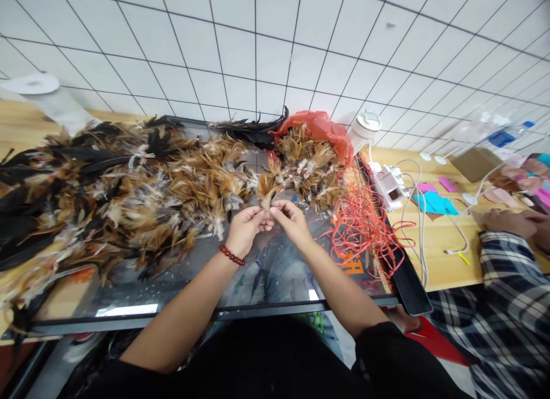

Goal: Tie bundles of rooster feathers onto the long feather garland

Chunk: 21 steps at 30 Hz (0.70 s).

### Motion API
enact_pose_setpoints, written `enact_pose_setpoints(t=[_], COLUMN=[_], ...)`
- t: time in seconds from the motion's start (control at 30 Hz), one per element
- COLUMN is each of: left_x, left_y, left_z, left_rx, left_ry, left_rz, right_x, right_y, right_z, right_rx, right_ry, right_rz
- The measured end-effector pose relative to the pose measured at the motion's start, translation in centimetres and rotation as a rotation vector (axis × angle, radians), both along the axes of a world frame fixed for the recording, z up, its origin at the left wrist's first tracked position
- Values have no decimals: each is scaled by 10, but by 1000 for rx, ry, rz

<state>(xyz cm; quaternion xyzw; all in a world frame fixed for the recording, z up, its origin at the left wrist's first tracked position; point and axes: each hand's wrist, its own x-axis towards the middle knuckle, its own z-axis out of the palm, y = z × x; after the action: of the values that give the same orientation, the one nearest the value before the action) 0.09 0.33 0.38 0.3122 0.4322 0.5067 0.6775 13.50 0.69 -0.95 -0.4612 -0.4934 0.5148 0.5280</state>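
Observation:
A small tuft of brown feathers (266, 192) stands upright between my fingertips at the middle of the dark glossy tabletop (172, 284). My left hand (250, 226), with a red bead bracelet at the wrist, pinches its base from the left. From the right, my right hand (290, 217) pinches the same base, its fingertips meeting those of my left hand. A wide heap of brown and black feathers (150, 198) lies to the left and behind. Another bunch of brown feathers (309, 164) rests in front of a red plastic bag (320, 130).
Tangled red string (365, 221) lies right of my hands, beside a black tray (408, 284). Behind are a white lidded cup (365, 127) and white cables. A person in a plaid sleeve (507, 261) sits at right near blue and pink pieces. A white roll (51, 98) stands far left.

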Motion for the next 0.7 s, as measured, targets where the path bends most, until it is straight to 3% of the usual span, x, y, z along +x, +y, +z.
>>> enact_pose_setpoints(t=[0.13, 0.23, 0.37, 0.57, 0.63, 0.7], left_x=[-1, -2, -7, -15, -15, -14], left_y=[0, -1, -1, 0, 0, 2], left_z=[1, 3, 7, 11, 10, 8], left_rx=[-19, -23, -79, -253, -242, -183], left_ry=[-10, 0, -81, -284, -321, -338], left_rz=[19, -29, -161, -396, -362, -236], right_x=[2, 5, 8, 6, 6, 7], right_y=[0, 5, 10, 9, 10, 11], right_z=[0, 0, 2, 2, 0, 0], right_rx=[10, 20, 36, 38, 43, 58], right_ry=[-50, -8, 77, 85, 78, 73], right_rz=[13, -64, -153, -80, -104, -176])
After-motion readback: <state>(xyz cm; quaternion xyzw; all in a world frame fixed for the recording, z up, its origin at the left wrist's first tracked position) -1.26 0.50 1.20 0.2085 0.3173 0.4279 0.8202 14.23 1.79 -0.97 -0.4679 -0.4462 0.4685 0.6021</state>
